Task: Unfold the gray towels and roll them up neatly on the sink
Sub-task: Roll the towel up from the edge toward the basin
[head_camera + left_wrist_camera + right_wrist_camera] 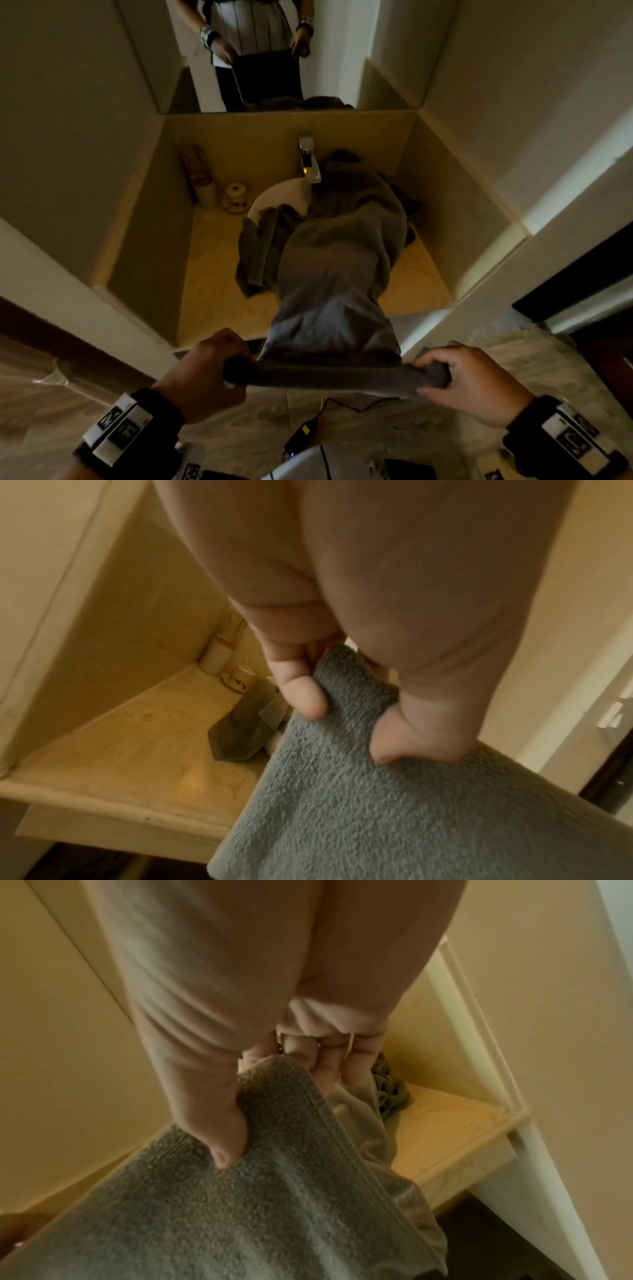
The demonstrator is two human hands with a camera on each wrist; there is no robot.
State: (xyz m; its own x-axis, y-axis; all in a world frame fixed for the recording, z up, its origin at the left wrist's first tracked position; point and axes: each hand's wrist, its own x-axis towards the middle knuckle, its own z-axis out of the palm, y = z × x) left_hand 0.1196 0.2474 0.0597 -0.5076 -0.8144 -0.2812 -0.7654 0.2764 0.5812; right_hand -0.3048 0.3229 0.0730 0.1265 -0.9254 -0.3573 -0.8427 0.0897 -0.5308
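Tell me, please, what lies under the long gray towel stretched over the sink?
Under the long gray towel, part of the white basin shows beside the faucet, and a second crumpled gray towel pokes out. The rest of the basin is covered.

A chrome faucet (309, 161) is standing far ahead of the hands, a mirror (274, 54) is hanging above it, and white containers (236, 197) are sitting ahead-left on the counter (212, 274).
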